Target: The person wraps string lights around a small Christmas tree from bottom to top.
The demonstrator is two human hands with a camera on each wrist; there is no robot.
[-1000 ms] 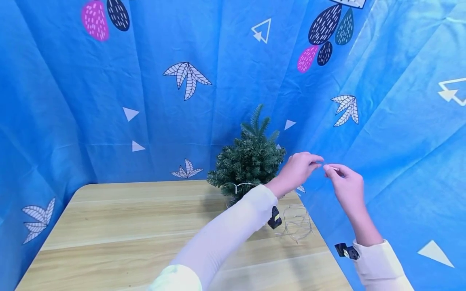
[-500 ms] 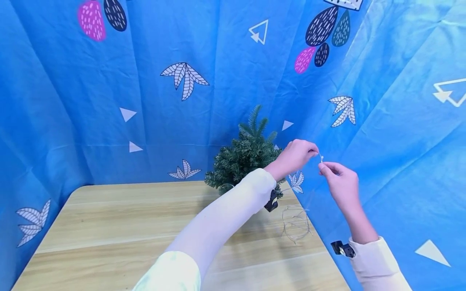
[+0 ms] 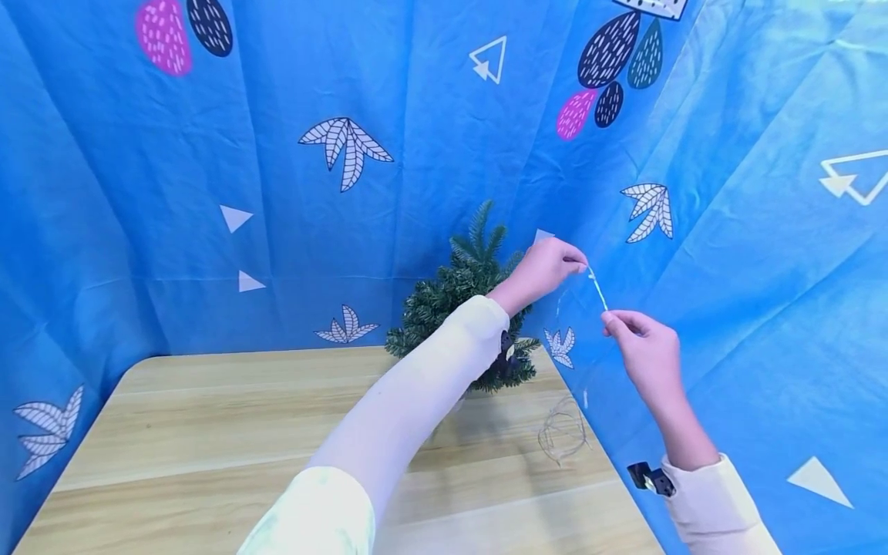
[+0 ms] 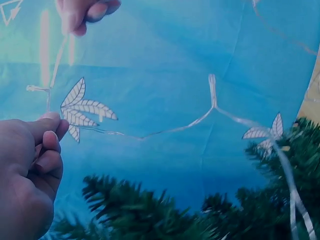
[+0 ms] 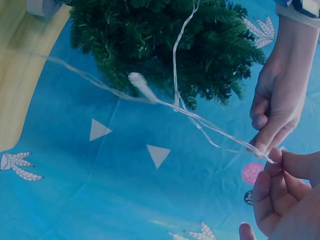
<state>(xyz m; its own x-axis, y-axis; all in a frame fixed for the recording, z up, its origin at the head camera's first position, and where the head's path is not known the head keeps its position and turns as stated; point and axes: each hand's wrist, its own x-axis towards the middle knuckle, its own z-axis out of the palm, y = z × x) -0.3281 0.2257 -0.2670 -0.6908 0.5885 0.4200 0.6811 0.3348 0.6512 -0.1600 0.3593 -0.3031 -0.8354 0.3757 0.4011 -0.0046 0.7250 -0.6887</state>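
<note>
A clear-wired string light (image 3: 597, 288) runs taut between both hands at the right of the head view. My left hand (image 3: 548, 266) pinches it between thumb and fingertips, in front of the small artificial Christmas tree (image 3: 444, 301). Lower and to the right, my right hand (image 3: 648, 351) pinches the same wire between thumb and forefinger. One small bulb (image 4: 212, 90) stands up from the slack strand in the left wrist view, which droops towards the branches. In the right wrist view another bulb (image 5: 141, 86) hangs close to the right wrist camera. The left forearm hides part of the tree.
The remaining coil of wire (image 3: 563, 433) lies on the wooden table (image 3: 243, 432) near its right edge. A blue patterned cloth (image 3: 333, 254) hangs behind the table and along its right side.
My left hand has moved up and left from beside the right hand, and more of the wire shows between them. The right hand has shifted only slightly.
</note>
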